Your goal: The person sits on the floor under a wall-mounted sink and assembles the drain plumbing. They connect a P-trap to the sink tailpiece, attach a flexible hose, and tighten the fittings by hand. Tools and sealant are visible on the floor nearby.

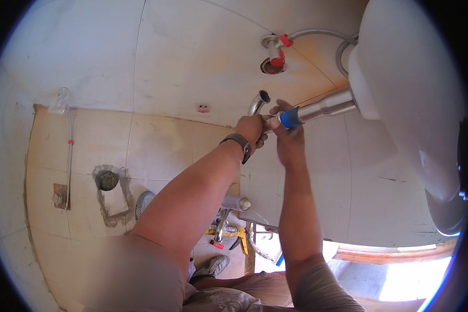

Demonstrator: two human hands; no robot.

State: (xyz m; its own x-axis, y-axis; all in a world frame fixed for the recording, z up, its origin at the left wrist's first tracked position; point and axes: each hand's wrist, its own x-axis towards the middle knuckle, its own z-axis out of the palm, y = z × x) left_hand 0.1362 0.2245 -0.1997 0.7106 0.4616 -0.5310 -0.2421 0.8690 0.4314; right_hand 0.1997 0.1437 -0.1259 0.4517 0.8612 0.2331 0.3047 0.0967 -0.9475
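A curved chrome drain pipe (pixel 256 105) is gripped in my left hand (pixel 250 130), its flared open end pointing up and away. My right hand (pixel 290 140) has its fingers wrapped about a blue collar (pixel 290 118), just right of my left hand. That collar encircles the lower end of a straight chrome tailpiece (pixel 330 104), which slants down leftward from the white basin (pixel 400 78). The curved pipe's other end reaches toward the collar. My fingers hide the joint, so whether the two parts are connected is unclear.
Above the pipe, a red-handled valve (pixel 275 54) with a braided hose (pixel 322 32) sits at a wall hole (pixel 271 66). A spray can (pixel 236 203) and a yellow caulking gun (pixel 240 238) lie below my arms. Further left is a floor drain hole (pixel 108 180).
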